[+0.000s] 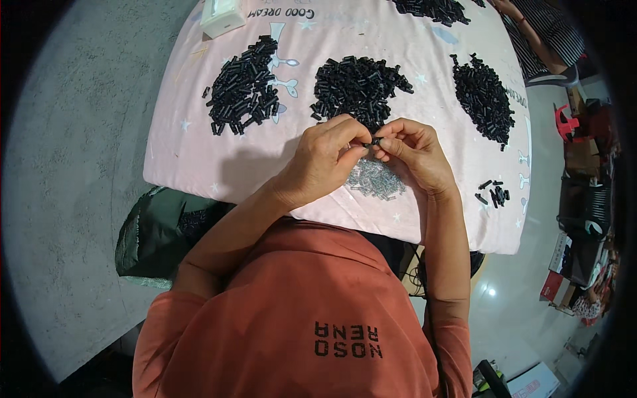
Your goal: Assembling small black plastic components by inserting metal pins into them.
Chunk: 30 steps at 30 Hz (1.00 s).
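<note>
In the head view, the fingers of the left hand (323, 152) and of the right hand (419, 156) are pinched nearly closed, thumb against forefinger, on a small black part (376, 141) at the middle of the pink cloth-covered surface (166, 159); whether it is one piece or two meeting end to end I cannot tell, as the fingertips hide much of it; the two-sided pinch probably serves to steady so slight a thing while both ends are worked; it is held just above a heap of silvery pieces (376, 180), perhaps springs, and close by the central black pile (355, 86), so both stocks seem laid for a short reach; the left black pile (244, 89) and the right black pile (484, 103) lie well apart from it, likely to keep batches from mixing, with a small black cluster (494, 194) set off near the right edge, and a far black pile (434, 9) toward another person's hand (507, 8); all these small pieces lie loose on the cloth, in no tray or bowl; of containers, a white box (223, 18) stands by the far left edge, its contents not readable from here, and a brown carton (582, 157) sits off to the right, its inside likewise hidden.
</note>
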Each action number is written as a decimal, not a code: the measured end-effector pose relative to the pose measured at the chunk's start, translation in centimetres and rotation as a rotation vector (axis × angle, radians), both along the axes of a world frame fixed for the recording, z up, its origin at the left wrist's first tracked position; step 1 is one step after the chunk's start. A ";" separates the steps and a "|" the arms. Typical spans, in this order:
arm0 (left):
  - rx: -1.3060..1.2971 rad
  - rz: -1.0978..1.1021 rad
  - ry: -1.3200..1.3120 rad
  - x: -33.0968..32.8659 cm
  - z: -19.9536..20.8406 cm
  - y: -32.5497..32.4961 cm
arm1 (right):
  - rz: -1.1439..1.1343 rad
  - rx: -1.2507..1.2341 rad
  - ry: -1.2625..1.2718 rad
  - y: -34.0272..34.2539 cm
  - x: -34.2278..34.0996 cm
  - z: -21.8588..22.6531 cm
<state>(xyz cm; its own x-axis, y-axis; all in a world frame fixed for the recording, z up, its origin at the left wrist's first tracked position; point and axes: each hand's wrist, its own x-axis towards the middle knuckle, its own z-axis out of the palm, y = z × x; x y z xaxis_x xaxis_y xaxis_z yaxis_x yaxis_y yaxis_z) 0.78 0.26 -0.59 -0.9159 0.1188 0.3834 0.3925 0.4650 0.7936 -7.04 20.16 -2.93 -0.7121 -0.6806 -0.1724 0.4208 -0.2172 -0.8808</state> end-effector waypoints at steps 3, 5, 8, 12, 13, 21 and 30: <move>-0.013 0.007 -0.012 0.1 0.4 0.1 | -0.006 -0.002 -0.004 -0.1 0.0 0.3; -0.025 0.014 -0.008 0.1 0.5 0.1 | -0.005 -0.007 -0.001 -0.1 0.0 0.3; -0.014 0.009 0.024 0.0 0.3 0.0 | -0.009 -0.002 -0.006 0.0 0.0 0.0; -0.008 -0.014 0.061 -0.2 -0.2 -0.2 | 0.003 -0.010 0.004 0.0 0.0 0.0; -0.007 -0.030 0.080 -0.2 -0.2 -0.2 | 0.000 -0.022 0.004 0.1 0.0 0.0; -0.019 -0.029 0.089 -0.1 -0.1 -0.5 | -0.015 -0.023 -0.012 0.1 0.0 0.0; -0.057 -0.080 0.083 0.0 0.2 -0.7 | 0.001 0.032 0.001 0.0 0.0 -0.1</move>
